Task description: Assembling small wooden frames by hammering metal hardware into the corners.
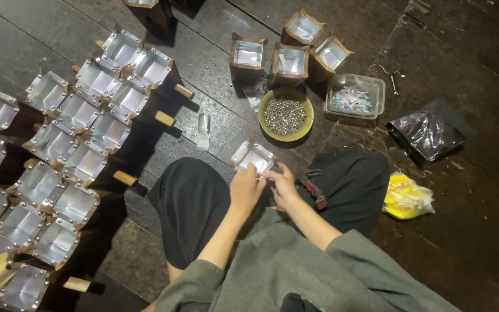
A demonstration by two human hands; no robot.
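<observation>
Both my hands are together on one foil-lined wooden box, held over my lap, centre near. My left hand grips its near edge, my right hand pinches its right side. Far of it: one yellow bowl of small metal tacks, four lined boxes standing behind the bowl, one clear plastic tray of foil pieces to the right. Left: a packed cluster of finished boxes, roughly twenty, exact count unclear. Right: one black bag, one yellow bag. One small clear bottle lies left of the bowl.
</observation>
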